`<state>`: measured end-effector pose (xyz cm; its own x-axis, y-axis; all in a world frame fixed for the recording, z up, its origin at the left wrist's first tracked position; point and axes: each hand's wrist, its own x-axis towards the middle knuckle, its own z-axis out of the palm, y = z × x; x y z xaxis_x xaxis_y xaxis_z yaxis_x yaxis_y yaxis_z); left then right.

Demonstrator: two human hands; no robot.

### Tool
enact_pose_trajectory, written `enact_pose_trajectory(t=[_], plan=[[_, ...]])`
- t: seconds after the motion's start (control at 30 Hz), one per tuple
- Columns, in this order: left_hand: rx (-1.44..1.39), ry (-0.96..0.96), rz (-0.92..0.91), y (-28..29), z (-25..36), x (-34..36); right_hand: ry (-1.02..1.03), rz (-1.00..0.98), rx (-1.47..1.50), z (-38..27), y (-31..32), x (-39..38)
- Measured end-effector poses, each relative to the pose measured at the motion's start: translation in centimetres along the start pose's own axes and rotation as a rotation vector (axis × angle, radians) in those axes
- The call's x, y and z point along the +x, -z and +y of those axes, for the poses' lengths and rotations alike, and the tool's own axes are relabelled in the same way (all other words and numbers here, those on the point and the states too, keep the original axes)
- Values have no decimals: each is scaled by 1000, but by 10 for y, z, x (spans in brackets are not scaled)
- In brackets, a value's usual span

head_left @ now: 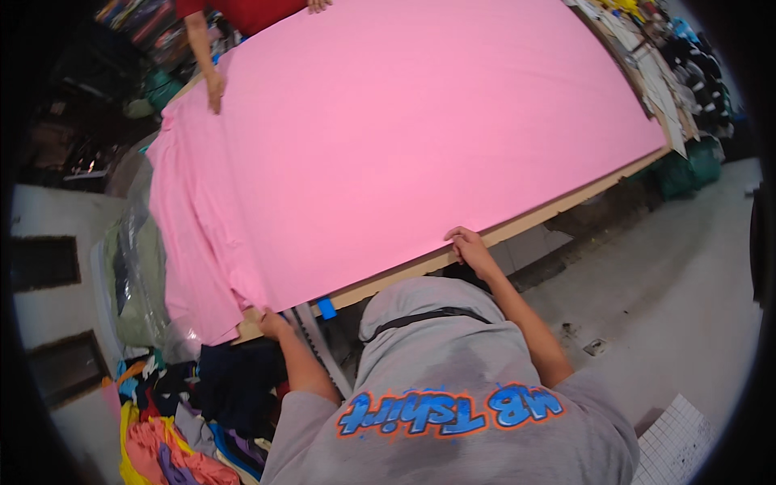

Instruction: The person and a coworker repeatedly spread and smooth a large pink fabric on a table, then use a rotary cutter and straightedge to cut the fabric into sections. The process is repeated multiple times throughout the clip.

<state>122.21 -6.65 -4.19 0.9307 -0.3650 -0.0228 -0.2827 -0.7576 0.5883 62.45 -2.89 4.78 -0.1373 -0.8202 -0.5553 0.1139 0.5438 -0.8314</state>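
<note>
A large sheet of pink fabric (404, 137) lies spread over a long wooden table (517, 226). My left hand (271, 323) pinches the fabric's near corner at the table's end, where the cloth hangs over the edge. My right hand (471, 249) rests on the near hem at the table's front edge, fingers curled on the cloth. At the far end another person's hand (215, 87) presses on the fabric's corner, and a second hand of theirs (318, 5) touches the far edge.
Clear plastic bags of cloth (141, 275) stand left of the table. A heap of coloured garments (186, 420) lies on the floor at lower left. Paper patterns (647, 56) line the table's right side. Grey concrete floor (671, 299) stretches to the right.
</note>
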Motion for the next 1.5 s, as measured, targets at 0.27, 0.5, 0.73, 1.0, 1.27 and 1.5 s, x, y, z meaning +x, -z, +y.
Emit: enact_pose_trajectory(t=[0.27,0.5,0.73,1.0,1.27,1.5], plan=[[-652,-10,-174,-8,101,-89,120,155,-279,60,63,-47],[-810,-661,-1449,119,343,-324,-197,529,-365,238,180,-119],[-1172,-2043,-1510,301,453,-466,-544,200,-704,281,220,-132],[-1335,-2017,-590,303,459,-537,-256,-78,-1003,180,282,-24],[-1332,-1266,-1136,242,391,-508,-35,26,-972,73,329,37],[-339,-559,-1153,58,152,-500,-128,-17,-961,158,349,44]])
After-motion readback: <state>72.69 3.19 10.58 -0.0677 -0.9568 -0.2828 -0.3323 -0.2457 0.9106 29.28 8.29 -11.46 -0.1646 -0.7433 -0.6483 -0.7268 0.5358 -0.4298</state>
